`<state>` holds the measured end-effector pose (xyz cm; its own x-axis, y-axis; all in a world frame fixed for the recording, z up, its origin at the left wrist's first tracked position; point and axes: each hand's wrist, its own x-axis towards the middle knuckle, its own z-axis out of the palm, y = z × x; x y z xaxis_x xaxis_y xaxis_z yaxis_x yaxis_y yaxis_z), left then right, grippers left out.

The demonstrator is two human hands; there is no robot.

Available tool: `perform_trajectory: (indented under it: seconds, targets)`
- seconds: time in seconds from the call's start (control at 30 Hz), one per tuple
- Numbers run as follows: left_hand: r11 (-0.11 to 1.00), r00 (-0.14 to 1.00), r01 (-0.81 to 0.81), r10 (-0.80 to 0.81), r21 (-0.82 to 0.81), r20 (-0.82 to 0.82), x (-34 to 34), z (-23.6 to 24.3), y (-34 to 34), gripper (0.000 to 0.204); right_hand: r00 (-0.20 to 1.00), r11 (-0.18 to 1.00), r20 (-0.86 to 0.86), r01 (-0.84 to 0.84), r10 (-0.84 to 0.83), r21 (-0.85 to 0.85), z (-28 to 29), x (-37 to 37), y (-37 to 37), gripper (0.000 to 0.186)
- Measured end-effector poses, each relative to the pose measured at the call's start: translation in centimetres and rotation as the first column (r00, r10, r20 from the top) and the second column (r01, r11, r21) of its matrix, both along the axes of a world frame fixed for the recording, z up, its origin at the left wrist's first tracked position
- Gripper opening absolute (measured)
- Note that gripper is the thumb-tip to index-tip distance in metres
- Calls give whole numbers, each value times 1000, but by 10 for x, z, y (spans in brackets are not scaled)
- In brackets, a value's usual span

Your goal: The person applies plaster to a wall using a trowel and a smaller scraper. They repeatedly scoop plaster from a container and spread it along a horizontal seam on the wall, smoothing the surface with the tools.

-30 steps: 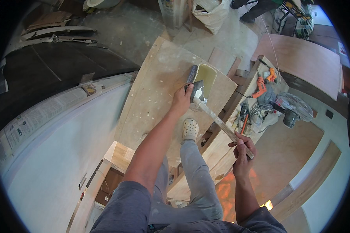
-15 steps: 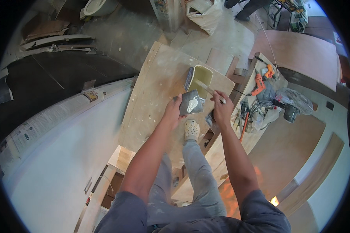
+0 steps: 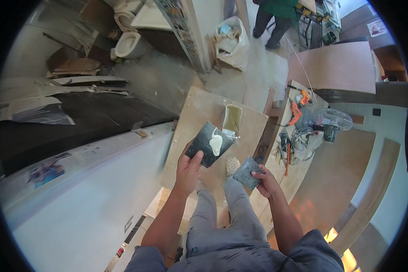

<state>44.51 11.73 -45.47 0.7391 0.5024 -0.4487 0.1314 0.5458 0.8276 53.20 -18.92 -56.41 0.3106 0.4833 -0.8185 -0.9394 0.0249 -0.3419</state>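
My left hand (image 3: 188, 168) grips a dark, flat, square plate (image 3: 203, 144) by its near edge, thumb on top. A blob of white paste (image 3: 216, 143) lies on the plate. In my right hand (image 3: 267, 182), to the right and a little nearer, is a grey, speckled flat spreader (image 3: 248, 172), pinched between thumb and fingers. Beyond both hands, an open rectangular tub (image 3: 232, 119) with a yellowish inside stands on a wooden platform (image 3: 190, 118). Something shiny sits at the tub's near edge, too small to make out.
On the right, a plank bench (image 3: 276, 149) carries orange power drills (image 3: 295, 112), coiled cables and a fan (image 3: 335, 121). A white panel (image 3: 90, 181) runs along the left. Farther off are a filled white sack (image 3: 233, 50) and a standing person (image 3: 276, 20). My feet rest on the platform.
My right hand has drawn back from the tub and let go of the handled stirring tool. It now shows the grey spreader. The dark plate has moved away from the tub, toward the left.
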Motion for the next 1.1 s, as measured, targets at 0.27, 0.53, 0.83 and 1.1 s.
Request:
perform_trajectory:
  seconds: [0.27,0.53,0.83,1.1]
  targets:
    - [937,996,-89,74,338,58,-56,191,9,40,980,915,-198,64,18,399,247,7,116,41]
    - [291,910,-101,-360,951,206,-147,317,16,60,934,734,-203,-85,295,673,403,-65,171,36]
    - [-9,934,-114,-341,993,104,-269,368,27,55,933,713,16,-287,361,640,474,-143,174,39]
    - [714,860,-508,387,483,333,-352,350,-4,44,822,657,556,-487,122,576,518,-166,200,47]
